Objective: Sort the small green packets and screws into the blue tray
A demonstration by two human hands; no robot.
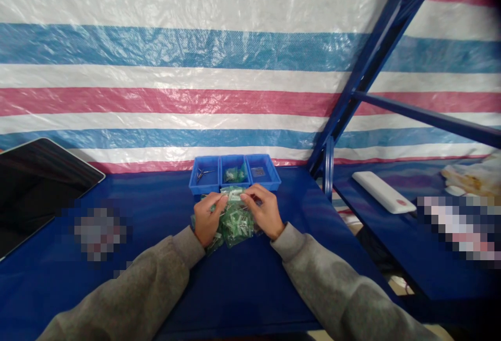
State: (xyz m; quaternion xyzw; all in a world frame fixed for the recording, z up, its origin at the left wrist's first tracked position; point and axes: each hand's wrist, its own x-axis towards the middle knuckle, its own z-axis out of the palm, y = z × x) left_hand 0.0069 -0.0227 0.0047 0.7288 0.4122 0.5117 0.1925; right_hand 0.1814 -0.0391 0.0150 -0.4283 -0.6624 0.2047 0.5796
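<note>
Both my hands pinch a small clear-green plastic bag [234, 193] from its two sides, just in front of the blue bins. My left hand [208, 218] grips its left edge between thumb and fingertips. On the other edge, my right hand [266, 210] does the same. Something pale shows inside the bag, too small to name. Below it, between my wrists, lies a pile of green plastic bags [237, 226] on the blue table [242, 289]. My hands partly cover that pile.
Three joined blue bins stand behind my hands: the left bin [205, 180] holds thin metal pieces, the middle bin [235, 184] green bags, the right bin [265, 178] small pieces. A dark-screened device [35, 190] lies left. A blue frame [352, 90] rises right, near a white power bank [383, 192].
</note>
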